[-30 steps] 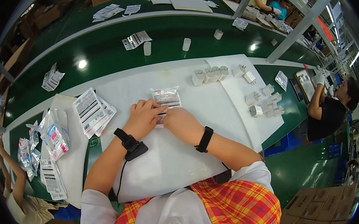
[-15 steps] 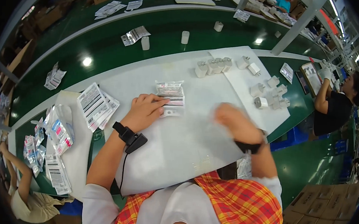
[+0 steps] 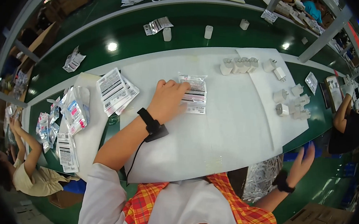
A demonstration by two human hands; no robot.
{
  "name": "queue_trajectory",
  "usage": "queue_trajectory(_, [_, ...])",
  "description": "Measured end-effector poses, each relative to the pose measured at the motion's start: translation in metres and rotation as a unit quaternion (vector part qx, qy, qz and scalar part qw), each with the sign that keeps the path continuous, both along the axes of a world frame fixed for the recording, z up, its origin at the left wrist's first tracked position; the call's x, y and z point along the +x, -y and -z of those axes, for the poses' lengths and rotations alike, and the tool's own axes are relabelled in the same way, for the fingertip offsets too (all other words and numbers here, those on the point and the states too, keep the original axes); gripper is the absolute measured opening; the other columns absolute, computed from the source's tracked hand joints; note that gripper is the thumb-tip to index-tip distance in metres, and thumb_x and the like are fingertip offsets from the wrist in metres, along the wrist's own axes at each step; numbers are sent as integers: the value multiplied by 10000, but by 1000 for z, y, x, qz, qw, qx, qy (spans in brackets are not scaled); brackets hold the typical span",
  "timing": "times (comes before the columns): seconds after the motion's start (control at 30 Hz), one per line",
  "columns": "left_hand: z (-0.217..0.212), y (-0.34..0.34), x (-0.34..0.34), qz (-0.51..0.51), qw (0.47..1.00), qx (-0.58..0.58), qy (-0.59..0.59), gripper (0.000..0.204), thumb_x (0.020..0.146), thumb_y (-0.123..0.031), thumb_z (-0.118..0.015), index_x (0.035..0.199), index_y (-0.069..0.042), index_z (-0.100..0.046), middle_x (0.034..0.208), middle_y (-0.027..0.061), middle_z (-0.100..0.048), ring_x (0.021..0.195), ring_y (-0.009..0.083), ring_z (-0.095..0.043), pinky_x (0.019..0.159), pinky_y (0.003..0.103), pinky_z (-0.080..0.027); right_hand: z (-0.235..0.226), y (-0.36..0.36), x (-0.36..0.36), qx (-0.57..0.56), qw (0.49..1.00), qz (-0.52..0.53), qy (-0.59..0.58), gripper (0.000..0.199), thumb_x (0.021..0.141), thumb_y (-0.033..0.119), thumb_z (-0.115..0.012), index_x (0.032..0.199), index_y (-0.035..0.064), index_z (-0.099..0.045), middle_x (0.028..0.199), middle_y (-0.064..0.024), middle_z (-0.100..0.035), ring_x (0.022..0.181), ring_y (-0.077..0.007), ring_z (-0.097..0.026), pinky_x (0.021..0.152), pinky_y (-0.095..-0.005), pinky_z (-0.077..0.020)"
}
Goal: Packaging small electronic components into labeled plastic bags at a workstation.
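A flat silver foil pouch (image 3: 196, 94) with printed panels lies on the white-covered work surface in front of me. My left hand (image 3: 170, 98) is at its left edge with the fingers bent and closed on that side; the thumb is blurred. Out past the table's right edge, my right hand (image 3: 302, 163) is empty, its fingers apart. Left of the pouch lies a fanned stack of similar printed pouches (image 3: 115, 91). White plug adapters (image 3: 226, 67) stand in a row beyond the pouch to the right, and several more (image 3: 280, 95) are grouped at the sheet's right side.
Crumpled clear and foil packages (image 3: 76, 108) lie at the left. On the green belt (image 3: 185, 32) beyond sit white adapters (image 3: 208, 32) and a foil pouch (image 3: 157, 25). Shredded strips (image 3: 263, 177) fill a container below the table's right edge. Co-workers (image 3: 346, 129) sit at both sides.
My right hand has moved from over the sheet to beyond the table's right edge and opened out. The left hand's fingers have bent and shifted toward the pouch's left edge. The view has turned.
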State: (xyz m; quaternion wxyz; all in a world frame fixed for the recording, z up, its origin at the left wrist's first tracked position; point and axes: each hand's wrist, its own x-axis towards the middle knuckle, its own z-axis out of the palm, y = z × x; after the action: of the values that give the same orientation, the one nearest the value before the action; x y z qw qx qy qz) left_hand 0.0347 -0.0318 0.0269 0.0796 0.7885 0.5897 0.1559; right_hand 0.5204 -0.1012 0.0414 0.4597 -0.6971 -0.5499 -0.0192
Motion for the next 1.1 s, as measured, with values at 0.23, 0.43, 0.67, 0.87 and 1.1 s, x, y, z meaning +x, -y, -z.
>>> queue_trajectory(0.23, [-23, 10, -2, -47, 998, -2, -43, 366, 739, -191, -715, 1093, -156, -630, 1177, 81, -586, 1019, 270, -541, 889, 412, -373, -28, -119, -276, -238, 875, -398, 140, 558, 823, 183, -690, 1323, 41, -488, 1064, -181, -614, 905, -281, -607, 792, -334, -488])
queue_trajectory(0.43, [-16, 40, -114, -153, 976, 144, 60, 468, 785, -171, -675, 1241, -121, -580, 1343, 161, -517, 1197, 350, -499, 979, 519, -390, -5, -166, -301, -264, 824, -475, 159, 552, 776, 183, -737, 1255, 23, -513, 972, -172, -610, 858, -274, -600, 778, -327, -489])
queue_trajectory(0.67, [6, 69, -185, -297, 952, 43, -60, 407, 836, -148, -623, 1237, -93, -586, 1343, 87, -551, 1230, 362, -495, 1012, 601, -329, -35, -277, -321, -247, 818, -512, 90, 508, 721, 230, -800, 1113, 10, -564, 862, -103, -625, 792, -201, -600, 712, -308, -492])
queue_trajectory(0.87, [-25, -5, -71, -146, 983, 101, -49, 311, 891, -143, -551, 1191, -86, -612, 1246, 86, -606, 1238, 312, -508, 1049, 597, -292, -50, -397, -344, -167, 908, -384, -22, 498, 756, 287, -757, 1122, 0, -580, 871, -111, -663, 795, -225, -631, 721, -317, -507])
queue_trajectory(1.1, [16, -28, -65, -89, 990, -13, 113, 366, 852, -20, -516, 1201, -79, -612, 1132, 187, -644, 1047, 343, -616, 932, 413, -461, -26, -229, -393, -197, 687, -664, 219, 255, 758, 202, -647, 940, 23, -651, 834, -130, -676, 774, -321, -639, 739, -392, -508])
